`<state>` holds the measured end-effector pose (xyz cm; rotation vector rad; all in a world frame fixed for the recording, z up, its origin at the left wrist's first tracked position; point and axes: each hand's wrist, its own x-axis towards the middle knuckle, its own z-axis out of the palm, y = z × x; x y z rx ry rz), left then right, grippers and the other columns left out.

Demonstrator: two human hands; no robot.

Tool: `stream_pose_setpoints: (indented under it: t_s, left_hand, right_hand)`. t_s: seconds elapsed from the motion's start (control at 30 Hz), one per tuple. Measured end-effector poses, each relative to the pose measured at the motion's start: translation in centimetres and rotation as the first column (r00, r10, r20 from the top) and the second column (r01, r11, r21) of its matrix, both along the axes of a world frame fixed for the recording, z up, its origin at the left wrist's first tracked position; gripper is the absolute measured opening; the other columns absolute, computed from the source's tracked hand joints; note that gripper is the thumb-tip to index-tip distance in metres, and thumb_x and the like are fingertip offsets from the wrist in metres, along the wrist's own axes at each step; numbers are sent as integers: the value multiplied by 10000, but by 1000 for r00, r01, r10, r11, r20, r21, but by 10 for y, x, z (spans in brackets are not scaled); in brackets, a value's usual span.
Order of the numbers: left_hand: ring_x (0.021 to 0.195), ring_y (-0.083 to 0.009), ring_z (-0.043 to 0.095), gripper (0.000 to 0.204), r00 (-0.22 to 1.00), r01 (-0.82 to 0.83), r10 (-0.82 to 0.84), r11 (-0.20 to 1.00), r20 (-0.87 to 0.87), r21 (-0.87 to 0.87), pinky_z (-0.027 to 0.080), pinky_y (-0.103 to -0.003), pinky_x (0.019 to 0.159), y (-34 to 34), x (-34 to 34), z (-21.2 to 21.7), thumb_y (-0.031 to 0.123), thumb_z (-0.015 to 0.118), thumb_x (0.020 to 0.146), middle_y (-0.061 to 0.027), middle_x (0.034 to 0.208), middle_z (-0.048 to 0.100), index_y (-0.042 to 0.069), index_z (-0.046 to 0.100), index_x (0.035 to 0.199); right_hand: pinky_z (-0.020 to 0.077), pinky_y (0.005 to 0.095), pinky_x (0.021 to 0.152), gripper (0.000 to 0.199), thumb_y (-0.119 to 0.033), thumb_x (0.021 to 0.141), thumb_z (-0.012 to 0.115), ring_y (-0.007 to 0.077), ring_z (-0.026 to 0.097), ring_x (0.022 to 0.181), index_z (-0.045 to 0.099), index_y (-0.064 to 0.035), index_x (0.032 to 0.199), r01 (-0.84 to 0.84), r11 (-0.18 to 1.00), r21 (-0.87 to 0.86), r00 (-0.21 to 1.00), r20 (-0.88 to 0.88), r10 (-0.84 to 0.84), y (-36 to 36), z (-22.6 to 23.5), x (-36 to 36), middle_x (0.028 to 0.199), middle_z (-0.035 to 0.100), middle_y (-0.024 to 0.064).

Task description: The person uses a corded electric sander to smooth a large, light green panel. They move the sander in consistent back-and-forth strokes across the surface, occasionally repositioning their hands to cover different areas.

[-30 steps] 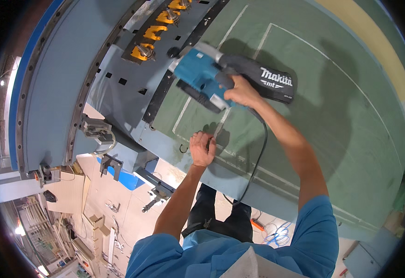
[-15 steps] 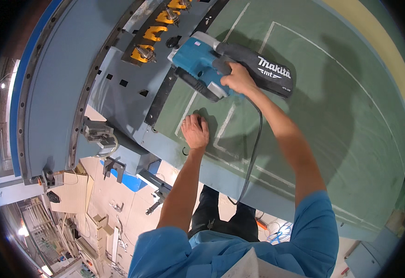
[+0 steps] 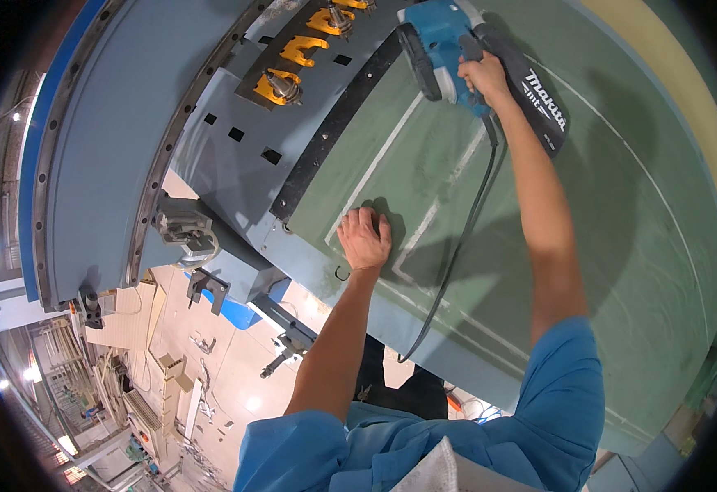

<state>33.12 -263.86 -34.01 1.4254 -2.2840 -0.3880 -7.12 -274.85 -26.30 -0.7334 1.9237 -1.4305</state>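
The fingers of the right hand (image 3: 483, 75) are wrapped tight around the grip of a blue sander (image 3: 440, 41), which sits high up on the green panel (image 3: 621, 246), pressed flat against it close to a black strip (image 3: 334, 127) that runs along the panel's left edge. A black bag (image 3: 539, 102) hangs off the back of the sander and lies past the wrist, and a black cord (image 3: 457, 246) drops from the tool down the panel, passing between the two forearms.

The left hand (image 3: 365, 239) holds nothing: its fingers lie close together, palm flat on the green panel, lower down and well apart from the sander (it rests just inside a corner of the pale lines (image 3: 391, 156) drawn on the surface).

Left of the black strip is a grey-blue metal frame (image 3: 235, 164) with small square holes, carrying orange clamps (image 3: 280, 82) near the top. Further left curves a wide grey ring (image 3: 96, 164) with a row of bolts along its rim. Both arms come up from blue short sleeves (image 3: 564, 385) at the lower edge. Far below, a pale workshop floor (image 3: 235, 361) shows between the frame and the person's body.
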Motion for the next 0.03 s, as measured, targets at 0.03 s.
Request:
stream_pose_setpoints:
  t_s: [0.03]
  left_hand:
    - [1015,-350,566,258,1000,-9,8,1000,21,24,412,-476,902,-1,-1,2,319,666,887,-115,1015,604,110,614,1029]
  right_hand:
    - [415,338,471,277,-36,728,682,158,543,523,614,-28,997,29,1000,-9,999,-22,-29,-4,-3,-6,662,604,37]
